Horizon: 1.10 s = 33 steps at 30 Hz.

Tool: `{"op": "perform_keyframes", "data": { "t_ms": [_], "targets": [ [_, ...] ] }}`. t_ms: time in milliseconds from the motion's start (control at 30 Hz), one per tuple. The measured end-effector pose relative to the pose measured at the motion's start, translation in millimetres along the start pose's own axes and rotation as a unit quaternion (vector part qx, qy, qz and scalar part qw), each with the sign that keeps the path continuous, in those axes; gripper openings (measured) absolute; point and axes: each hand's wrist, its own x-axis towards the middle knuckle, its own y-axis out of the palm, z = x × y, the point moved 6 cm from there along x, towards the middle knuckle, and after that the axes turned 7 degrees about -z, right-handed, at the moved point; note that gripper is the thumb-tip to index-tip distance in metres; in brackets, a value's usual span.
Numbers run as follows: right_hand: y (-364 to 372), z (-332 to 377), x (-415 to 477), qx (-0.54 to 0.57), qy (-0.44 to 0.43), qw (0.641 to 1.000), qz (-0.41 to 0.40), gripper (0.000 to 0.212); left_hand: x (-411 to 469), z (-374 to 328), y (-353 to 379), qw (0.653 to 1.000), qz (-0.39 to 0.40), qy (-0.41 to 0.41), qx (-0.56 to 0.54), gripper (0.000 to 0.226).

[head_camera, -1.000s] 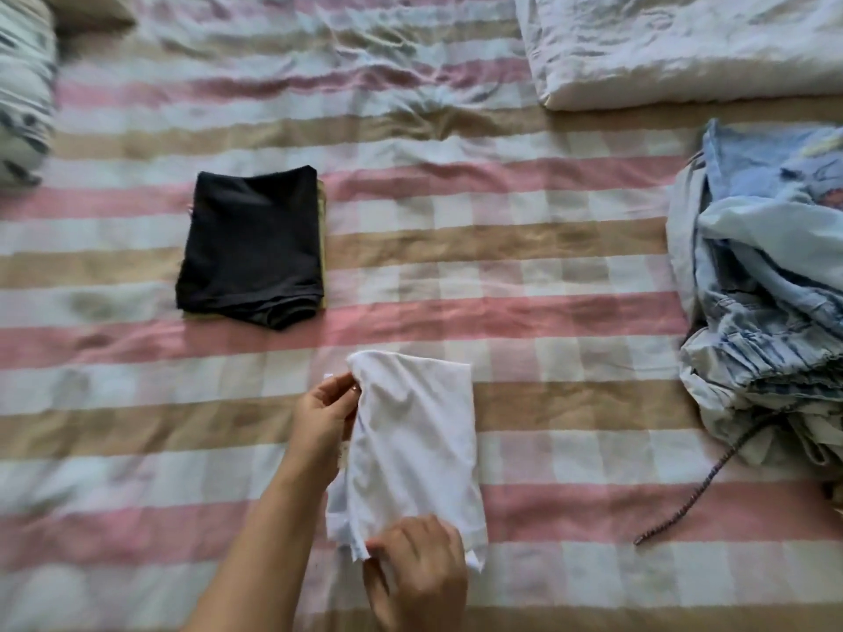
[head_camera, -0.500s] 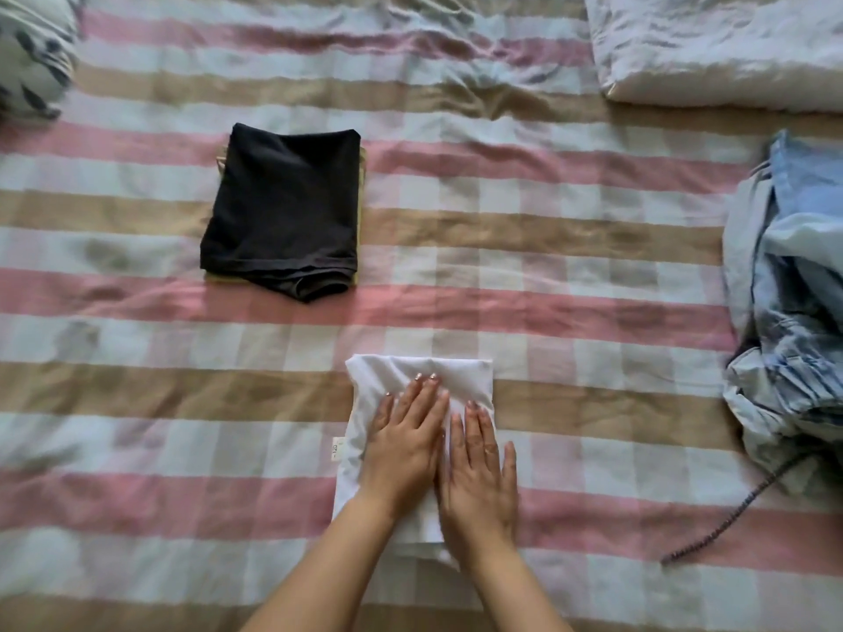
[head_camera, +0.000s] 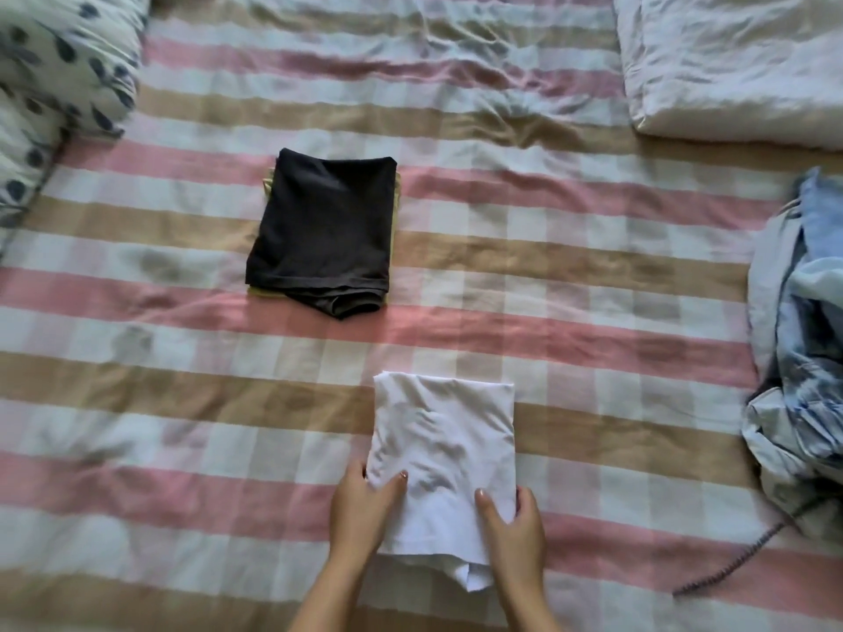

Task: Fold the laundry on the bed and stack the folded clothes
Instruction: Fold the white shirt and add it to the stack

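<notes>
A folded white garment point(head_camera: 444, 449) lay flat as a rough rectangle on the bed, in the near middle of the view, directly in front of the person. An under-layer poked out past its near edge, so the fold was not quite even.

The left hand point(head_camera: 362, 513) gripped the near left corner, thumb on top and the other fingers tucked at the cloth's edge. The right hand point(head_camera: 513, 526) held the near right side the same way, thumb pressed on top and fingers curled around the edge. Both hands had hold of the cloth and nothing else.

Farther away and to the left, well apart from the white piece, sat a folded black garment point(head_camera: 321, 230) on top of a yellowish garment point(head_camera: 396, 230) that showed only as a thin edge. This looked like the stack. A crumpled pile of pale blue clothes point(head_camera: 803, 358) waited at the right edge, with a dark cord point(head_camera: 730, 567) trailing from it. All rested on a striped sheet point(head_camera: 182, 403) of pink, tan and white.

Likely risks: gripped only at its near end, the white piece could sag and unfold when lifted, and the loose under-layer might slide out. The black garment's near edge was bunched, so anything set on it could sit crooked or slip off.
</notes>
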Motion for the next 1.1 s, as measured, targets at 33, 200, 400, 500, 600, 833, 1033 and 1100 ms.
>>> {"op": "perform_keyframes", "data": {
  "t_ms": [33,200,400,500,600,833,1033,1100],
  "targets": [
    [-1,3,-2,0.017,0.006,1.0,0.009,0.019,-2,-4,1,0.999,0.035,-0.012,-0.029,0.032],
    [-12,66,-15,0.088,-0.039,0.995,0.01,0.017,-15,-51,-33,0.98,0.103,0.003,-0.168,0.04],
    [38,222,-4,0.148,-0.171,0.971,0.072,0.015,50,-162,-114,0.961,0.034,0.123,-0.245,0.021],
    [92,291,24,0.169,-0.206,0.959,0.096,0.015,114,-216,-142,0.952,0.011,0.18,-0.249,0.018],
    [149,322,64,0.18,-0.185,0.959,0.114,0.016,182,-245,-154,0.955,-0.013,0.195,-0.223,0.016],
    [216,265,116,0.072,-0.094,0.988,0.101,0.016,267,-204,-130,0.984,-0.11,0.142,-0.013,0.027],
    [203,241,97,-0.02,-0.087,0.994,0.063,0.022,251,-182,-135,0.935,-0.23,0.171,0.21,0.035],
    [200,237,95,-0.071,-0.086,0.992,0.059,0.024,247,-171,-136,0.928,-0.237,0.163,0.237,0.039]
  ]
}}
